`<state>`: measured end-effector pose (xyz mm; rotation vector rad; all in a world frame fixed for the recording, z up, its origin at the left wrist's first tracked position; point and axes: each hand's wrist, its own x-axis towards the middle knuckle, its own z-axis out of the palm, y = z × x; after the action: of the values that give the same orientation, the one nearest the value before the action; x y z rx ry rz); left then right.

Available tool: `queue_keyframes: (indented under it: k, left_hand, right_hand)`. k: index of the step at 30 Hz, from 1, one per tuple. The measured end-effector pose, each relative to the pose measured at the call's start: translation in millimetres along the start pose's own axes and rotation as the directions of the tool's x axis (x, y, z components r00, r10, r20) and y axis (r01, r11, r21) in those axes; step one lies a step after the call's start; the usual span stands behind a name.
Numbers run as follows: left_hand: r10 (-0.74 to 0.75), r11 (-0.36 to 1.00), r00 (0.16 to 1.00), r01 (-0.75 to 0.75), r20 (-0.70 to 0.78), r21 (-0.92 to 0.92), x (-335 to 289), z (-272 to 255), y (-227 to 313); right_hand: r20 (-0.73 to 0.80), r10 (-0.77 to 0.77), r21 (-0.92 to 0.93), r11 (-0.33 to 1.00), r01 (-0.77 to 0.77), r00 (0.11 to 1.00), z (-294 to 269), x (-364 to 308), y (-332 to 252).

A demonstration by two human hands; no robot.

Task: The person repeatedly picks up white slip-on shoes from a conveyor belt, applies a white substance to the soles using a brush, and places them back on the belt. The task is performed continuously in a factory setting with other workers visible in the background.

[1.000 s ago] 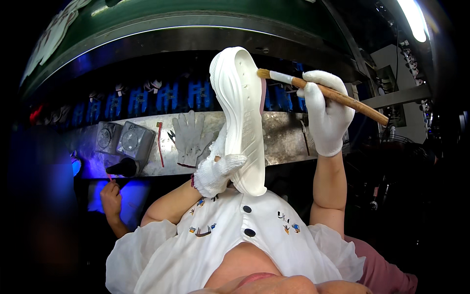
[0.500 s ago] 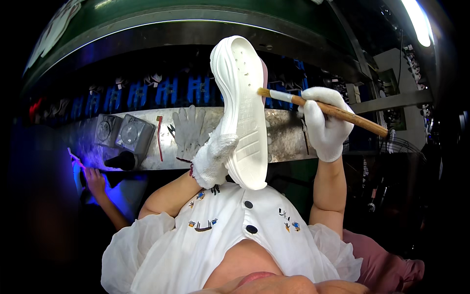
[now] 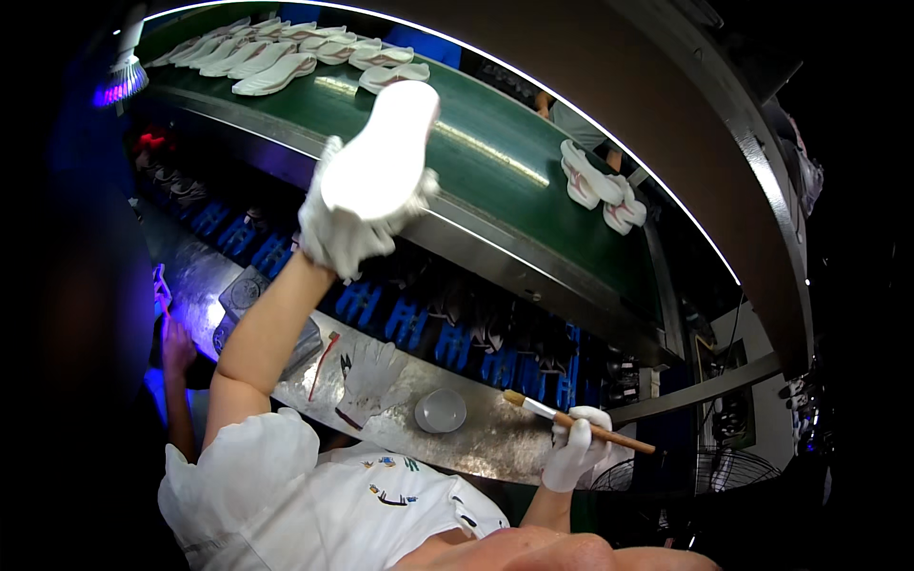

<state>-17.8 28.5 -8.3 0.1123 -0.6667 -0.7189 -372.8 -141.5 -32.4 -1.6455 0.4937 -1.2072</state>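
A white shoe sole [image 3: 381, 147], overexposed and slightly blurred, is raised at the near edge of the green conveyor belt [image 3: 495, 205]. My left hand [image 3: 333, 233], in a white glove and with the arm stretched forward, grips its lower end; some fingers are hidden. Over the metal bench [image 3: 495, 443] at the lower right, my gloved right hand [image 3: 578, 455] is closed around a wooden-handled paintbrush [image 3: 540, 409]. Its tan bristles point left and touch nothing that I can see. On the bench left of the brush stands a small round cup [image 3: 441, 411].
Several white and pink soles [image 3: 252, 62] lie in rows on the belt's far left; other soles [image 3: 590, 176] lie at its right. A grey glove [image 3: 373, 379] and a red brush [image 3: 325, 362] rest on the bench. Blue holders [image 3: 405, 324] line its back. Another person's hand [image 3: 176, 347] is at left.
My left hand has carried the sole forward and left, from in front of my chest to the belt. The brush has come away from the sole. The view has turned, and the cup now shows.
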Motion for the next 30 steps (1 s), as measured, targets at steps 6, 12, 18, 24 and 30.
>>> queue_keyframes:
  k: [6, 12, 18, 24, 30]
  left_hand:
    - [0.399, 0.837, 0.606, 0.064, -0.688, 0.543, 17, -63, 52]
    - [0.776, -0.576, 0.526, 0.365, 0.349, 0.731, 33, -96, 141]
    - [0.625, -0.739, 0.769, 0.639, -0.135, 0.213, 78, -158, 231]
    - [0.509, -0.761, 0.772, 0.611, -0.381, 0.219, 126, -189, 269]
    - [0.517, -0.782, 0.743, 0.612, -0.425, 0.119, 118, -186, 281]
  right_hand:
    - [-0.008, 0.109, 0.037, 0.993, -0.109, 0.994, 4, -22, 16]
    - [-0.059, 0.109, -0.055, 0.992, -0.113, 0.992, 5, -34, 24]
    - [-0.003, 0.139, -0.030, 0.990, -0.139, 0.990, 9, -37, 25]
    - [0.078, 0.061, -0.158, 0.986, -0.048, 0.995, 13, -35, 30]
    - [0.018, -0.006, -0.243, 0.970, 0.010, 1.000, 9, -30, 37]
